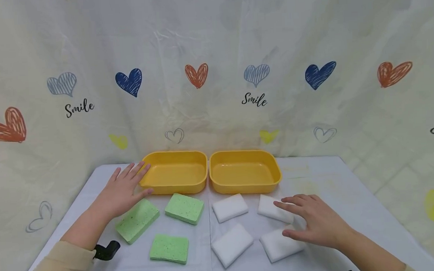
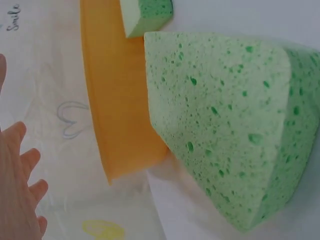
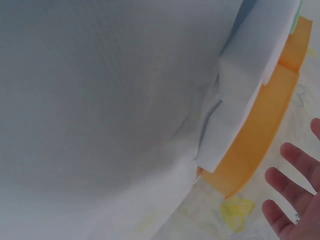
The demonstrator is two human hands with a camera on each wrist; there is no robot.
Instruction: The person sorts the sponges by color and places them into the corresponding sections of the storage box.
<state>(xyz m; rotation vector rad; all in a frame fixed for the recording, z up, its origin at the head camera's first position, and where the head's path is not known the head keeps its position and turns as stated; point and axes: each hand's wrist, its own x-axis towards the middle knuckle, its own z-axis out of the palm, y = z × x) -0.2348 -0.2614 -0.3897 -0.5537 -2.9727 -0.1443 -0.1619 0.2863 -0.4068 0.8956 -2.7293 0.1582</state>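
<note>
My left hand [image 1: 123, 194] hovers with fingers spread over the left rim of the left yellow tray [image 1: 175, 190], holding nothing. Just below it lies a green sponge [image 1: 138, 220], which looms large in the left wrist view. Two more green sponges [image 1: 185, 208] [image 1: 169, 248] lie to its right. My right hand [image 1: 311, 220], fingers apart and holding nothing, is over two white sponges [image 1: 272, 207] [image 1: 280, 244], partly covering them. Left of those are two other white sponges [image 1: 230, 208] [image 1: 232, 245]. In the right wrist view its fingers [image 3: 295, 192] are extended.
A second yellow tray [image 1: 246, 188] stands beside the left one at the back of the white-covered table [image 1: 201, 269]. Both trays show bare bottoms. Behind them hangs a pale curtain [image 1: 223, 119] printed with hearts. A black strap piece [image 1: 107, 250] is at my left wrist.
</note>
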